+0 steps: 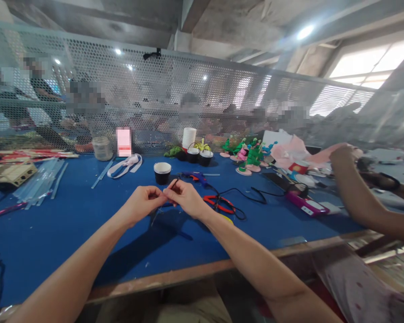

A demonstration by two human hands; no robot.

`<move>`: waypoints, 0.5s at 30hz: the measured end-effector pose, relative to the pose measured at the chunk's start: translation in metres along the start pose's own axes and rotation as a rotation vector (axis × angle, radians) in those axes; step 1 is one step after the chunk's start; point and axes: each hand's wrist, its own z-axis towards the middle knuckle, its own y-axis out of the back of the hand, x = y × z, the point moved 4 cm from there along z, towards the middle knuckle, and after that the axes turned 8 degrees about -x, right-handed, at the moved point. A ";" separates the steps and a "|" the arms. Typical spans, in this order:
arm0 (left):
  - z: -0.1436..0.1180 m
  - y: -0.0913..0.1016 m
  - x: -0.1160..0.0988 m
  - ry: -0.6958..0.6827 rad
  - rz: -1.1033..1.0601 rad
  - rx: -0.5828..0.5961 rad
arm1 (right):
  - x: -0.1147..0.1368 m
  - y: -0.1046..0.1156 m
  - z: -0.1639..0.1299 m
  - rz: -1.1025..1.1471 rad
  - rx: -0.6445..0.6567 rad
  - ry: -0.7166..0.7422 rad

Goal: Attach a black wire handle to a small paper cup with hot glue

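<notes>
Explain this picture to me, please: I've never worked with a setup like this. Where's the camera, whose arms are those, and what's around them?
There's no machine here. One camera, worn on a person's head, looks forward and down at their own bare hands.

The right hand pinches a thin dark piece, too small to identify. The left hand meets it at the fingertips; whether it grips the piece too, I can't tell.

On the blue table, a black cup with a white inside stands just beyond the hands. Right of it lies a blue glue gun; translucent sticks lie at far left, and small green figures stand farther right. The arm at the right edge is another person's.
</notes>
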 end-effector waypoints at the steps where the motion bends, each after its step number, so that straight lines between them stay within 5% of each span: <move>1: 0.000 0.000 0.001 0.002 0.001 -0.003 | -0.001 0.001 0.000 -0.004 -0.019 -0.009; 15: 0.001 0.002 -0.004 -0.175 0.315 -0.042 | 0.001 0.004 0.000 -0.262 -0.115 0.078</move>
